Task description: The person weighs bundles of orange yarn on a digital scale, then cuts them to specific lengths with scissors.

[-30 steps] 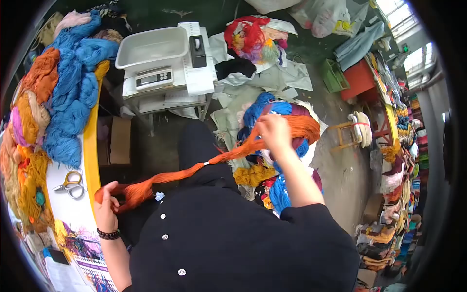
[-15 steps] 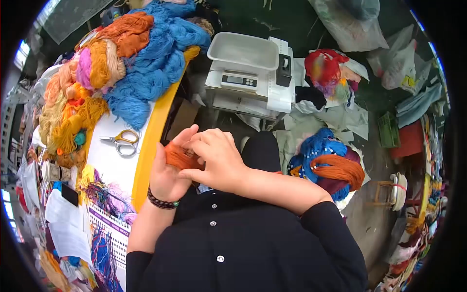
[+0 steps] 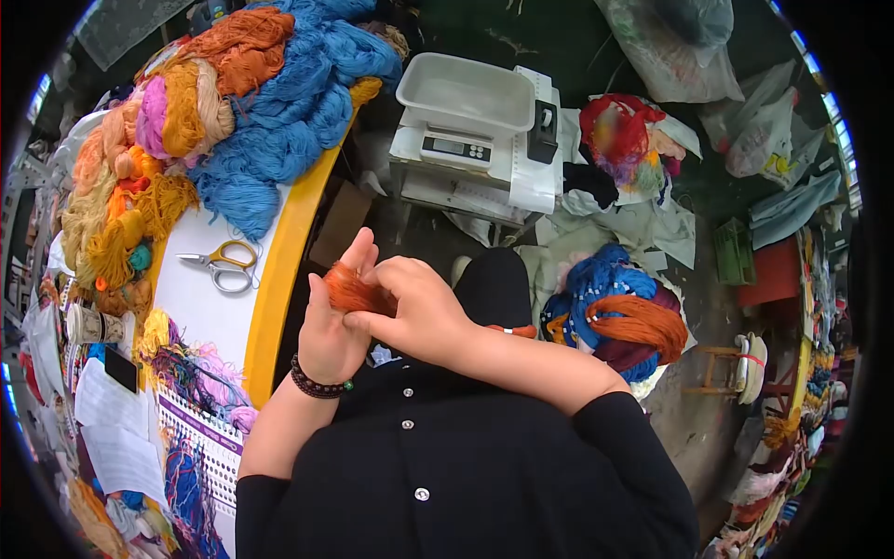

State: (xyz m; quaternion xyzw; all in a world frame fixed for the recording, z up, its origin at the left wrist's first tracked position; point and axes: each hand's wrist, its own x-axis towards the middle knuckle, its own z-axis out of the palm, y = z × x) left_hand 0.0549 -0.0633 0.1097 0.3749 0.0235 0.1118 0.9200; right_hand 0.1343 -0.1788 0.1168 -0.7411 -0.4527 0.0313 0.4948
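Note:
A small bundle of orange yarn (image 3: 352, 291) lies across the palm of my left hand (image 3: 332, 343), whose thumb and fingers stand up around it. My right hand (image 3: 417, 303) bends over the same bundle from the right, its thumb and fingers gripping it. Part of the yarn is hidden behind the right fingers. Left of my hands, yellow-and-grey-handled scissors (image 3: 231, 267) rest on the white tabletop (image 3: 200, 307). Another orange strand bundle (image 3: 518, 331) shows by my dark-clothed leg, just past my right forearm.
Blue yarn skeins (image 3: 298, 121) and orange ones pile up on the yellow-edged table. A digital scale with a white tray (image 3: 466, 93) stands ahead. Blue and rust skeins (image 3: 610, 298) sit at my right. A phone (image 3: 121, 369) and papers (image 3: 116, 452) lie at left.
My left hand has turned slightly, and the orange yarn now shows higher between its thumb and fingers. My right hand stays on the bundle. The view has shifted slightly.

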